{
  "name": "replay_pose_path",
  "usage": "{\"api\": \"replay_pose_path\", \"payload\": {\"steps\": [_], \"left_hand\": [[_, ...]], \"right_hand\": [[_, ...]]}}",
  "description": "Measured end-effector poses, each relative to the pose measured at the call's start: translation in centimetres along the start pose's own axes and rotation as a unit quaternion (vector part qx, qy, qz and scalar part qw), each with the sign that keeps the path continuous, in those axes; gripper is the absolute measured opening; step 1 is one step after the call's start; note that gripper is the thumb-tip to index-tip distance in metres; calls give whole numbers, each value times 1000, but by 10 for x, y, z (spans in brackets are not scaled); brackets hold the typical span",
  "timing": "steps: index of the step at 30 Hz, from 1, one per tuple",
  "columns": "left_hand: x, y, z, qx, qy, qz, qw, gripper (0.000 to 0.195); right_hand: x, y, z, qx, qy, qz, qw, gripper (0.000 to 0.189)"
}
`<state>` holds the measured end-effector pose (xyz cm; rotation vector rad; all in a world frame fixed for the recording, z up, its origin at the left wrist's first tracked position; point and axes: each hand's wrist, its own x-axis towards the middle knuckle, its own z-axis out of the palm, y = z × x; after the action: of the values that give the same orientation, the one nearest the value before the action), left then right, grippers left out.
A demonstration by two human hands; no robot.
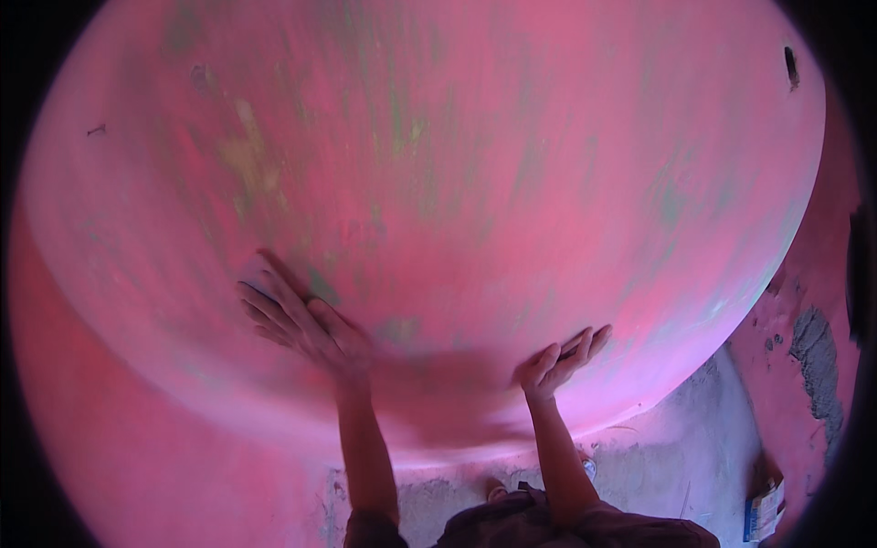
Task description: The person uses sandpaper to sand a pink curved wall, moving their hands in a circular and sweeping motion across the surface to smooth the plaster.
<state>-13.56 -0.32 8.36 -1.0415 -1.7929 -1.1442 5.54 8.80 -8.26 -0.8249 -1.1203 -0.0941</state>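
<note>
A large pink painted wall (479,205), with streaks of green and yellowish patches showing through, fills most of the head view. My left hand (305,329) lies against its lower left middle. A thin, flat, pale piece (257,275), perhaps sandpaper, is pressed to the wall beneath those fingers; most of it is hidden. Lower and to the right, my right hand (565,359) leans on the wall, fingers pointing up and right, and I see nothing held in it.
A grey concrete floor (699,418) meets the wall below. At lower right lies a small box (764,514) bearing writing. The right side wall has a rough grey patch (815,363). High on the right, the pink wall has a dark slot (792,67).
</note>
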Motion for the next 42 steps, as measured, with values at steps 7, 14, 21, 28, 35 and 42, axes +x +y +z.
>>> {"api": "replay_pose_path", "payload": {"steps": [7, 14, 21, 28, 35, 42], "left_hand": [[-110, -41, 32, 53, 7, -2, 999, 68], [-108, -22, 32, 14, -76, -93, 993, 70], [-203, -27, 45, 38, -87, -135, 986, 67], [-173, -42, 49, -18, -18, -183, 983, 72], [-129, -21, 42, -44, 19, -184, 982, 72], [-253, -57, 57, 49, -84, -135, 986, 69]], "right_hand": [[0, -17, 7, 32, 34, -11, 999, 54], [0, 1, 3, -9, 8, 2, 1000, 52], [-2, -11, 2, -6, -13, -41, 999, 54], [-5, -11, 10, 26, -5, -34, 999, 53], [-3, 5, 2, -24, -15, -30, 999, 54], [-4, -4, 5, 8, -3, -26, 1000, 53]]}}
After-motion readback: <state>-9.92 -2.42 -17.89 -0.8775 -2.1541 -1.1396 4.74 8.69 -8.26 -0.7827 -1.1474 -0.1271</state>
